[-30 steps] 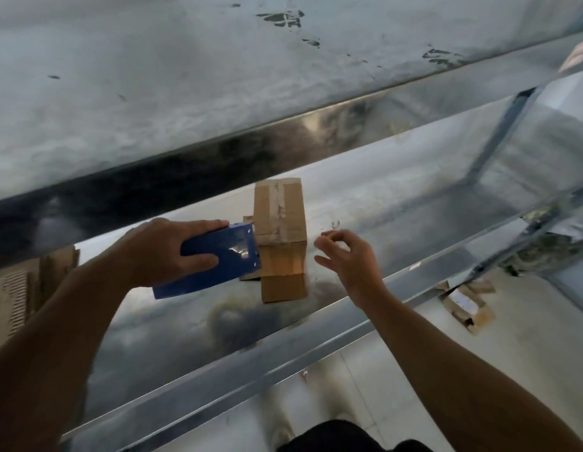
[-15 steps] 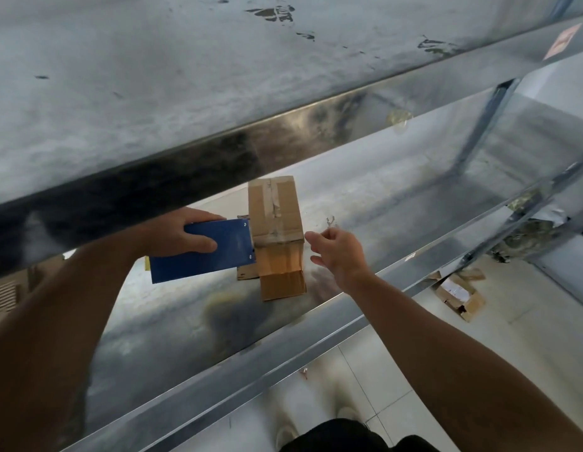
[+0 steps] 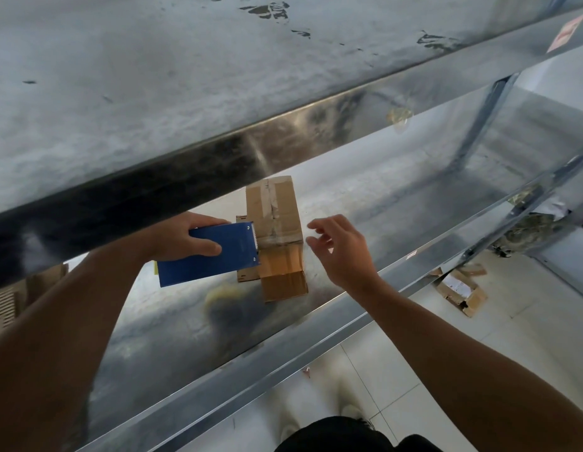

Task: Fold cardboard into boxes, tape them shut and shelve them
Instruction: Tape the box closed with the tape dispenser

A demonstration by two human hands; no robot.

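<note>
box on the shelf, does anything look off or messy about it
Yes. The tape along the top of the cardboard box is wrinkled and crooked, not one flat strip. A flat cardboard piece sticks out at its left side, behind the blue tape dispenser. An open box lies on the floor at right.

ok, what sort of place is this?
Probably a warehouse or packing stockroom: bare metal shelving, a taped cardboard box on it, a blue tape dispenser in the left hand, and an opened carton on the tiled floor.
</note>
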